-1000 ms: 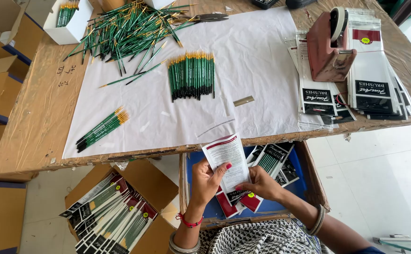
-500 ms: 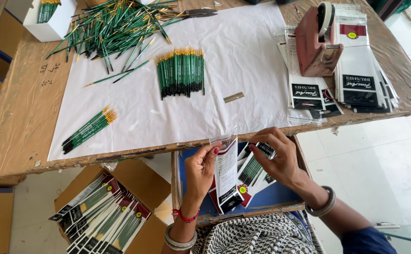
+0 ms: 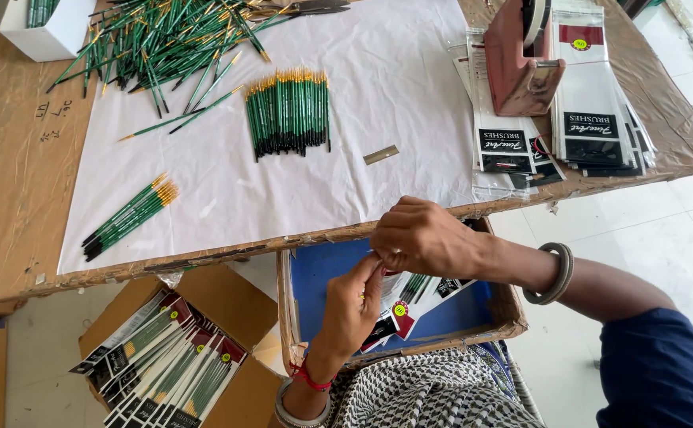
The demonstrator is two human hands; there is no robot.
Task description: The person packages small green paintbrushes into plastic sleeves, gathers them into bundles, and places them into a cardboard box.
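1. At the far left, a white box (image 3: 45, 28) of green brushes stands on the counter (image 3: 13, 182), with a loose heap of green brushes (image 3: 156, 40) spilling onto the white sheet (image 3: 378, 95) beside it, likely unsorted stock.
2. Nearer the counter's front edge, a small bundle of brushes (image 3: 128, 215) lies slanted and apart; a squared-up row of brushes (image 3: 287, 111) lies mid-sheet, tips aligned as if counted out.
3. Below the counter, a cardboard box (image 3: 227, 293) holds filled brush packets (image 3: 164, 364) stacked flat.
4. At centre, the left hand (image 3: 354, 305) and right hand (image 3: 421, 238) meet just off the counter's edge, fingers pinched narrow on the top of a clear packet (image 3: 398, 297) hanging over a blue-lined box (image 3: 322, 269); the hands hide its top edge.
5. On the right, a reddish tape dispenser (image 3: 521, 63) sits on a fan of empty printed sleeves (image 3: 592, 103), within reach.
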